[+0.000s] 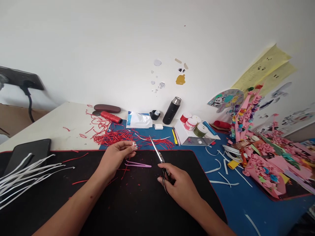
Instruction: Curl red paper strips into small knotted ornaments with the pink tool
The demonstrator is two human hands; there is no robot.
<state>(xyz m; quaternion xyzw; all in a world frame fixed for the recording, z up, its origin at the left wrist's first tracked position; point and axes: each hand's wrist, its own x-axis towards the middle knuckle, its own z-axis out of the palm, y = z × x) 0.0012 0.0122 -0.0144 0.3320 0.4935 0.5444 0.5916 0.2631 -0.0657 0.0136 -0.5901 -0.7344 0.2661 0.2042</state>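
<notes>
My left hand (118,154) is closed in a pinch on a small white curled piece (134,146), possibly a bit of paper strip. My right hand (180,183) grips a pair of scissors (157,152) by the black handles, with the blades together and the tip pointing up and away. Between the hands, purple tweezers (139,165) lie on the black mat (137,209). A pile of cut red cords (115,137) is just beyond my left hand.
White strips (27,178) rest over a black phone (31,152) at left. A dark bottle (171,110), ribbon spools (190,124) and a red thread spool (110,117) stand or lie near the wall. Pink paper flowers (265,167) and loose strips cover the right side.
</notes>
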